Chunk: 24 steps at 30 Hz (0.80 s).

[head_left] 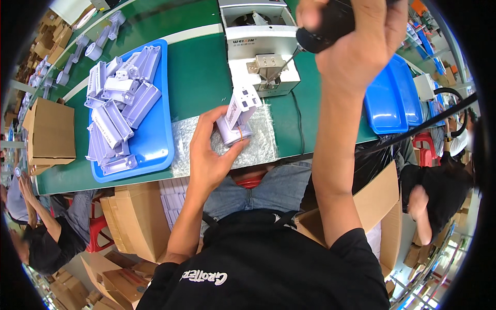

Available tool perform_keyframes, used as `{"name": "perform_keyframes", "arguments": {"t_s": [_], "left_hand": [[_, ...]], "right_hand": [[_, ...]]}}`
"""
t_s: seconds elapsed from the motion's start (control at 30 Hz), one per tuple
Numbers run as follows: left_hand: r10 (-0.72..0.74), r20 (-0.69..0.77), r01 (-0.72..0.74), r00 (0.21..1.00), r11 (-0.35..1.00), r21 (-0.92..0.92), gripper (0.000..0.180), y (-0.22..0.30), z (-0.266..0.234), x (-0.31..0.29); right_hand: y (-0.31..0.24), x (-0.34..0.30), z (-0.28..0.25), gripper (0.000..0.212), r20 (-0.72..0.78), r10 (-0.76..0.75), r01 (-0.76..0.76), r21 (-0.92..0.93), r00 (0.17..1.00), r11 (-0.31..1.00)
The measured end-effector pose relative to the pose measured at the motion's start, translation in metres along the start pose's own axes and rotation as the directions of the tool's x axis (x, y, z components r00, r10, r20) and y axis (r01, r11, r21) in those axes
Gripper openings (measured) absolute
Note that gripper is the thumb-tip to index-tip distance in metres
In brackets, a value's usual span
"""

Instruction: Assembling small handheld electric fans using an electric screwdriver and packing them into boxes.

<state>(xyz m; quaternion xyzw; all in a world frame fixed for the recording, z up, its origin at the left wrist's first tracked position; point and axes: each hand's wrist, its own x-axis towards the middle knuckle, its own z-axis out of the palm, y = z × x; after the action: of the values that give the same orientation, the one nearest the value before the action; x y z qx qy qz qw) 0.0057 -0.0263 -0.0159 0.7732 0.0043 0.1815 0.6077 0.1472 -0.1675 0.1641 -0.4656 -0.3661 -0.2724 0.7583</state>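
Left hand (pixel 209 155): fingers and thumb curve around the rounded end of a smooth, pale lilac plastic housing (pixel 242 107), whose slotted, box-like arm slants upward; a thin orange strand (pixel 241 134) crosses the rounded end. The housing is over a crinkled, glossy clear sheet (pixel 264 142) at the near edge of the green bench (pixel 196 72). Right hand (pixel 356 59): closed about a black driver (pixel 336 26), its slim metal shaft slanting toward the steel nest of a box-shaped machine (pixel 253 49); contact at the tip cannot be told. A round-cornered blue tray (pixel 164 113) of similar housings (pixel 111 124) bounds the left; a strip of green benchtop separates tray from machine, leaving lateral room.
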Motion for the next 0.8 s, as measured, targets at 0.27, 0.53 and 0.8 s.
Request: {"name": "perform_keyframes", "arguments": {"t_s": [0.27, 0.53, 0.8], "left_hand": [[0.068, 0.032, -0.071, 0.997, 0.989, 0.127, 0.07, 0.004, -0.003, 0.003], [0.065, 0.027, -0.068, 0.998, 0.989, 0.131, 0.069, 0.008, -0.002, 0.003], [0.079, 0.029, -0.082, 0.996, 0.986, 0.146, 0.068, 0.007, -0.003, 0.002]], "right_hand": [[-0.027, -0.006, -0.049, 0.045, 0.481, 0.081, -0.228, 0.255, 0.873, 0.94], [-0.027, -0.007, -0.028, 0.045, 0.698, -0.015, -0.204, 0.229, 0.715, 0.952], [-0.013, -0.016, 0.008, 0.045, 0.597, -0.075, -0.183, 0.361, 0.799, 0.914]]}}
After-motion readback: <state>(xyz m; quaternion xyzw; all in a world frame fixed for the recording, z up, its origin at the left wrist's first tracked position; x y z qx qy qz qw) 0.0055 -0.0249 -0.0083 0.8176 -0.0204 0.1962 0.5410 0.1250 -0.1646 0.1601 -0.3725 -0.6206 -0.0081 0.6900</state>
